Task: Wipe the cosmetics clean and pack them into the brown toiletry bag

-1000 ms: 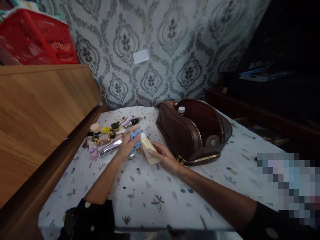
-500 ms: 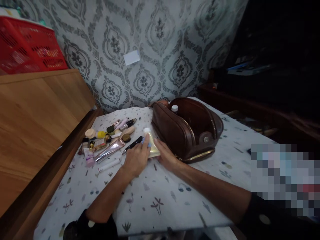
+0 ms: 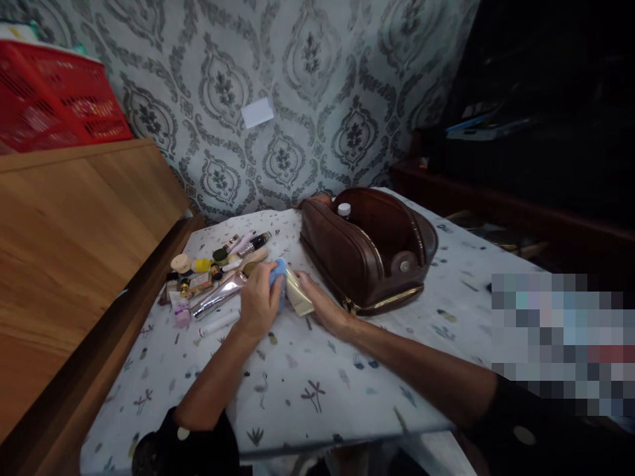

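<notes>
Head view: gripped crumpled blue cloth (image 3: 280, 268) in left hand (image 3: 258, 303), pale yellow tube (image 3: 299, 297) in right hand (image 3: 328, 313), above white printed surface (image 3: 357, 410); had open brown leather bag (image 3: 342, 248) at tube's two o'clock, assorted cosmetics (image 3: 218, 296) at ten.

Dim, cool indoor light from an unseen source. The tablecloth (image 3: 357, 410) is the brightest broad surface; shadows are soft, and the bag (image 3: 342, 244) has a dark interior. Small glints mark the metallic pink tube (image 3: 218, 295). The upper right sinks to near-black. Fine detail on the pale tube (image 3: 299, 294) is soft; wide-angle stretching affects the edges, and coarse pixelation masks the right side.
</notes>
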A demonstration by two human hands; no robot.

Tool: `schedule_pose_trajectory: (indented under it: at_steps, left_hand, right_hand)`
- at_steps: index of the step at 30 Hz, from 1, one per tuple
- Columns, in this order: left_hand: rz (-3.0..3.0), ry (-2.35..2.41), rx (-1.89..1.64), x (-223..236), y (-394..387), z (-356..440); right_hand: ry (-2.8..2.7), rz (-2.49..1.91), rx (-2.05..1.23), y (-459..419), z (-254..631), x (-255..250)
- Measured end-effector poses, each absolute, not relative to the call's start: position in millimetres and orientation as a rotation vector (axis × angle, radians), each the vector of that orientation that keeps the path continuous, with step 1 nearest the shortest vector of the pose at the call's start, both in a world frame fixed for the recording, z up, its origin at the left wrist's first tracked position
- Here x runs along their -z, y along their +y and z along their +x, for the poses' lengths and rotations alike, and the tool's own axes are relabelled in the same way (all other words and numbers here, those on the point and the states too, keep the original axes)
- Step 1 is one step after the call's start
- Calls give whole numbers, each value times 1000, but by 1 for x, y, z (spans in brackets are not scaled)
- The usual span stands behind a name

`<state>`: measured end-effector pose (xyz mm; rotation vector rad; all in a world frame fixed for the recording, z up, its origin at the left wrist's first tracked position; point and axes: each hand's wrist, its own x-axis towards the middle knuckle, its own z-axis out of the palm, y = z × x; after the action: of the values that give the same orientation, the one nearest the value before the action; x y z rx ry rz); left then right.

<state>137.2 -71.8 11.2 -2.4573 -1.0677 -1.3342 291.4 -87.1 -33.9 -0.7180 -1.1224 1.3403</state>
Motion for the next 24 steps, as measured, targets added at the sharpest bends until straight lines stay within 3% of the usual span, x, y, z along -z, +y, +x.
schedule_pose_trajectory:
  at_steps: [6,9,15,24]
  left_hand:
    - [-2857,-692,1054,-9,-91,152]
    - [-2880,-697,1162,-7,-89,150]
    - [-2600,-1271,1554,-7,-70,137]
    - [-3058,-934,1412,-16,-84,143]
  right_hand:
    - [-824,-613,-1592,-82,292,32]
    - [-738,-564,-1644,-81,295,30]
    - [-717,-488,-1779,-83,297,26]
    - [-574,-596,-1859,-78,297,23]
